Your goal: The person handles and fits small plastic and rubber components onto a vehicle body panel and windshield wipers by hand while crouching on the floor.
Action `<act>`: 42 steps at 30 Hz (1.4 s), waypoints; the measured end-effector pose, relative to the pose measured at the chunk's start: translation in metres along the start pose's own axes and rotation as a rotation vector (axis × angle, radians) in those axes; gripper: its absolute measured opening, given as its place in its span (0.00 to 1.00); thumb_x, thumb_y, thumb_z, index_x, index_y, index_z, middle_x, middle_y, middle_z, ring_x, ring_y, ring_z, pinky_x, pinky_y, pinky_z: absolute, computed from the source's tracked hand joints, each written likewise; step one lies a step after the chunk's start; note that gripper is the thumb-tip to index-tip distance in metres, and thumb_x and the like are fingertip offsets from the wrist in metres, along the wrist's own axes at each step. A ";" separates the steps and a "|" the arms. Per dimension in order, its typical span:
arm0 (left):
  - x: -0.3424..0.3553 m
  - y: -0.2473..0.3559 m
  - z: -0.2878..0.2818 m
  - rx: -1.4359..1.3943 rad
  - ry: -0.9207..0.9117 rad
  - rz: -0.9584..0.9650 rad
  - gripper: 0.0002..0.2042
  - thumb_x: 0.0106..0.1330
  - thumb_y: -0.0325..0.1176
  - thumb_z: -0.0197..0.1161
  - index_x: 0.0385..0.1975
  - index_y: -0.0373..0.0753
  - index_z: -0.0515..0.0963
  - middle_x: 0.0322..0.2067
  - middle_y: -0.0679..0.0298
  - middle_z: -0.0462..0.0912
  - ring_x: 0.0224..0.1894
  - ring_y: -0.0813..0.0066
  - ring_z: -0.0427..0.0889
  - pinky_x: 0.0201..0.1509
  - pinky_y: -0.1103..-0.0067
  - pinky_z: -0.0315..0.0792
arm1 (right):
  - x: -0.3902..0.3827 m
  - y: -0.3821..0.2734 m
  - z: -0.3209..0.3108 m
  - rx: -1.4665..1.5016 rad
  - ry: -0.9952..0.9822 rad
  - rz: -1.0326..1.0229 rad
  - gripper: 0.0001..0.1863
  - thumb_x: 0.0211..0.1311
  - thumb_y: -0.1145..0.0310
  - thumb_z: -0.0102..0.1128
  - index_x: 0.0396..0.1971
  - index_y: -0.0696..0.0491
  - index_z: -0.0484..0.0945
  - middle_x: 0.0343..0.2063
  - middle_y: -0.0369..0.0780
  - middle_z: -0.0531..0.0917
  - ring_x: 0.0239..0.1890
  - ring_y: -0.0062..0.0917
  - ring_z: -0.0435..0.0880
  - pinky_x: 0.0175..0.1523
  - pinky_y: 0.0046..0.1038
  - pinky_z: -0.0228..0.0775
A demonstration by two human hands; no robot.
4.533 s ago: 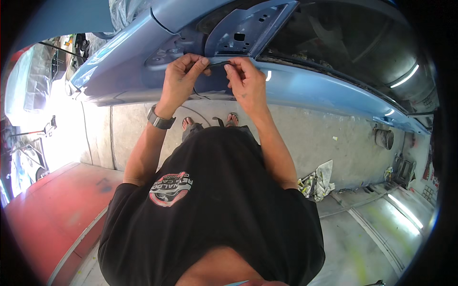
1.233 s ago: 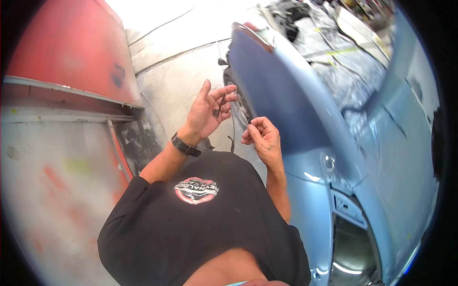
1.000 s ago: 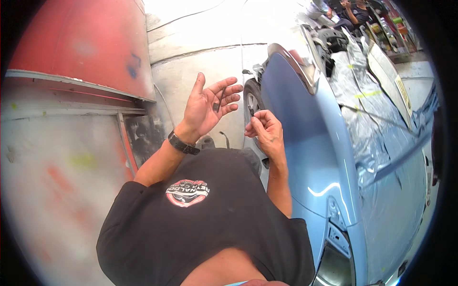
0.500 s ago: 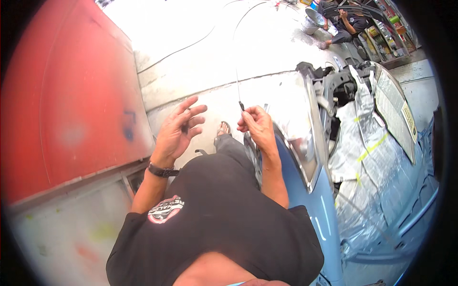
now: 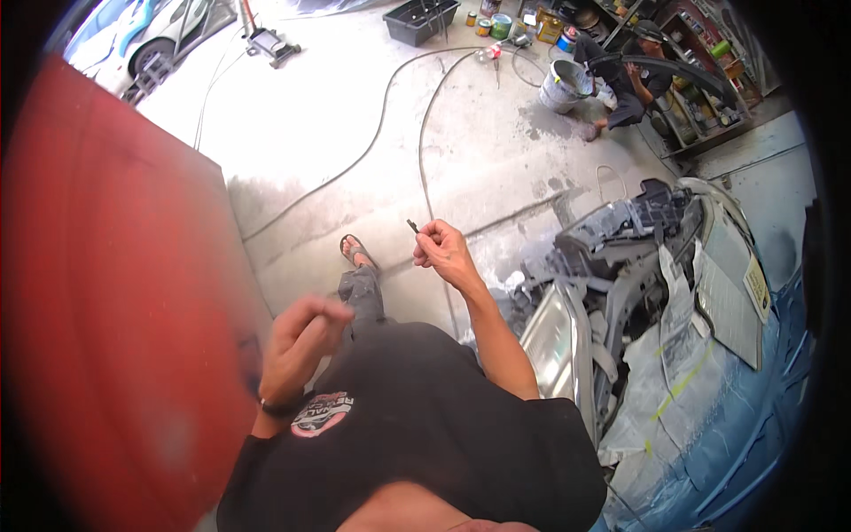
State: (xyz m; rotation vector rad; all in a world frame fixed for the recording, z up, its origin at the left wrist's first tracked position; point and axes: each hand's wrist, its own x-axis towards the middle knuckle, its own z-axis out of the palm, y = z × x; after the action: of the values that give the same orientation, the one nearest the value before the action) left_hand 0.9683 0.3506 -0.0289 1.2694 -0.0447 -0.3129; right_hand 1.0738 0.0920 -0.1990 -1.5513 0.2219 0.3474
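Observation:
A small, thin black object (image 5: 413, 226) sticks out from the pinched thumb and fingers of my right hand (image 5: 446, 254), held out over the floor; its kind is too small to make out. My left hand (image 5: 306, 341) is raised near the red panel (image 5: 133, 266), its fingers bent and smeared by motion, so I cannot tell whether they are open or closed. To the right stands a blue car with its front end (image 5: 612, 257) stripped. Grey covering with yellow tape (image 5: 660, 381) lies over its engine area, and a headlight (image 5: 554, 341) is on its near side.
Hoses (image 5: 381, 133) trail over the concrete floor (image 5: 310, 160). Farther off are a black tub (image 5: 421, 24), several paint cans (image 5: 501, 25), a white bucket (image 5: 565, 87) and a floor jack (image 5: 273, 46). A person (image 5: 631, 84) sits by the shelves at the far right, holding a dark curved part.
I have stepped forward along the car, past the red panel, with the view shifting. My left hand has dropped lower and its fingers have bent. My right hand keeps the black object.

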 end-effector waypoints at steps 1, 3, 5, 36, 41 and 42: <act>0.020 0.016 -0.012 0.059 0.009 0.089 0.09 0.73 0.30 0.54 0.42 0.30 0.76 0.22 0.67 0.71 0.19 0.83 0.61 0.21 0.83 0.54 | 0.040 0.016 0.000 -0.039 0.028 0.019 0.09 0.67 0.68 0.57 0.37 0.59 0.74 0.25 0.39 0.82 0.25 0.21 0.83 0.30 0.23 0.76; 0.070 0.052 -0.040 -0.197 -0.377 0.484 0.08 0.70 0.27 0.54 0.32 0.31 0.78 0.18 0.65 0.70 0.15 0.80 0.61 0.17 0.81 0.51 | 0.122 0.079 -0.004 -0.102 0.074 0.070 0.07 0.68 0.69 0.56 0.37 0.58 0.74 0.24 0.38 0.81 0.24 0.21 0.82 0.32 0.22 0.76; 0.157 0.104 -0.064 -0.226 -1.154 0.779 0.16 0.73 0.36 0.56 0.25 0.33 0.80 0.24 0.59 0.76 0.15 0.73 0.69 0.15 0.76 0.56 | 0.160 0.203 -0.072 -0.763 0.419 0.039 0.10 0.59 0.65 0.58 0.30 0.57 0.80 0.24 0.48 0.83 0.28 0.36 0.85 0.36 0.34 0.79; 0.956 0.306 -0.159 -0.121 -1.324 0.791 0.09 0.51 0.40 0.54 0.19 0.42 0.74 0.13 0.71 0.66 0.12 0.82 0.63 0.13 0.78 0.52 | 1.015 -0.125 -0.119 -0.640 0.489 0.066 0.11 0.60 0.65 0.56 0.33 0.58 0.81 0.36 0.52 0.85 0.42 0.49 0.84 0.47 0.43 0.76; 1.093 0.322 -0.195 -0.151 -1.376 0.740 0.13 0.59 0.43 0.57 0.21 0.41 0.78 0.13 0.71 0.67 0.12 0.83 0.63 0.14 0.79 0.51 | 1.121 -0.143 -0.101 -0.580 0.533 0.170 0.10 0.57 0.66 0.59 0.34 0.55 0.82 0.32 0.49 0.85 0.39 0.45 0.84 0.46 0.41 0.76; 1.125 0.323 -0.205 -0.190 -1.395 0.719 0.14 0.61 0.44 0.58 0.22 0.41 0.78 0.13 0.71 0.67 0.12 0.83 0.63 0.14 0.79 0.51 | 1.125 -0.122 -0.112 -0.668 0.565 0.182 0.10 0.58 0.66 0.59 0.34 0.55 0.83 0.31 0.49 0.86 0.36 0.43 0.86 0.44 0.39 0.77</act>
State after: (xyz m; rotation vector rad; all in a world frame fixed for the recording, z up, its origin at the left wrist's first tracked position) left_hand 2.1532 0.3381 0.0573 0.5682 -1.5738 -0.4959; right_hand 2.1740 0.0703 -0.4855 -2.2802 0.7480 0.1131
